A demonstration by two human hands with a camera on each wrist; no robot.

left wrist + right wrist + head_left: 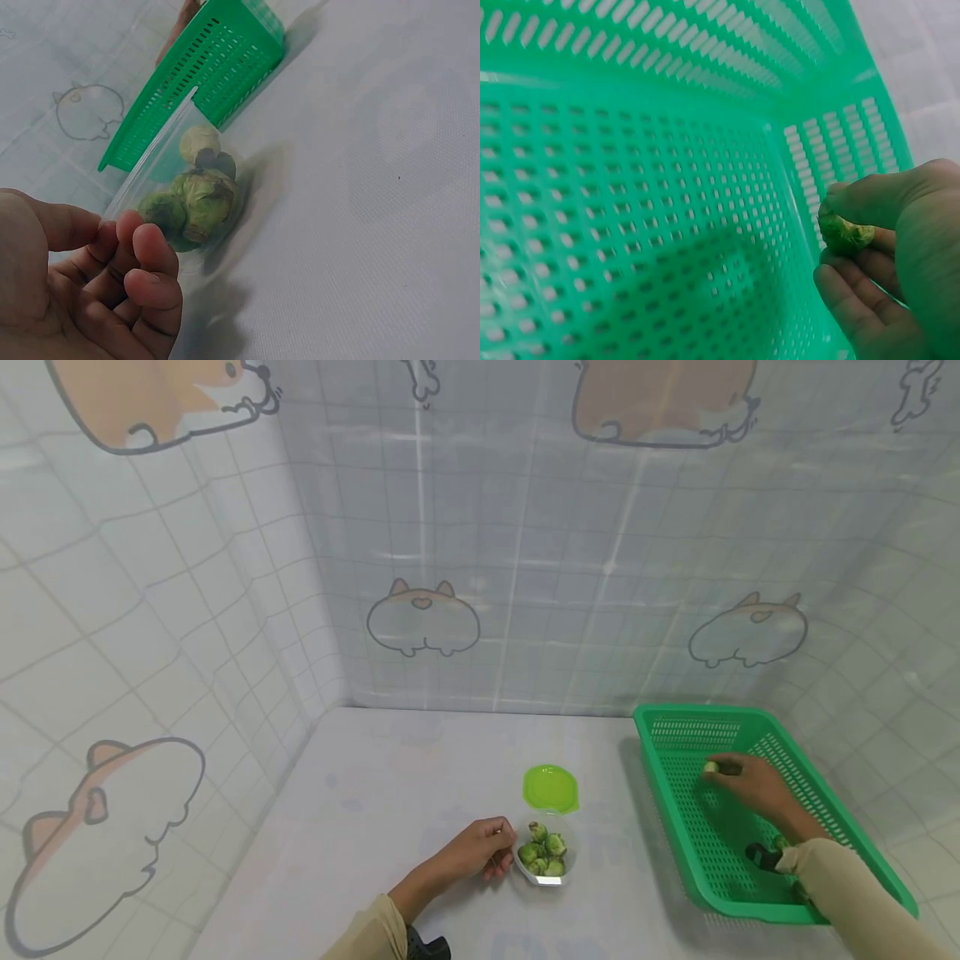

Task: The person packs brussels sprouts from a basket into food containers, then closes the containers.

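A clear plastic container (568, 853) holding several Brussels sprouts (542, 852) stands on the table. At its left side, my left hand (480, 847) pinches the rim between thumb and fingers; in the left wrist view the sprouts (202, 199) show through the clear wall. Over the inside of the green basket (678, 827), my right hand (753, 785) grips one Brussels sprout (845, 232) between thumb and fingers. More sprouts (801, 892) lie at the basket's near right, partly hidden by my right forearm.
A bright green lid (551, 788) lies flat just behind the container. The basket's tall slotted walls rise on the right of the white table (390, 793). Tiled sheeting with dog drawings (423, 618) encloses the back and sides.
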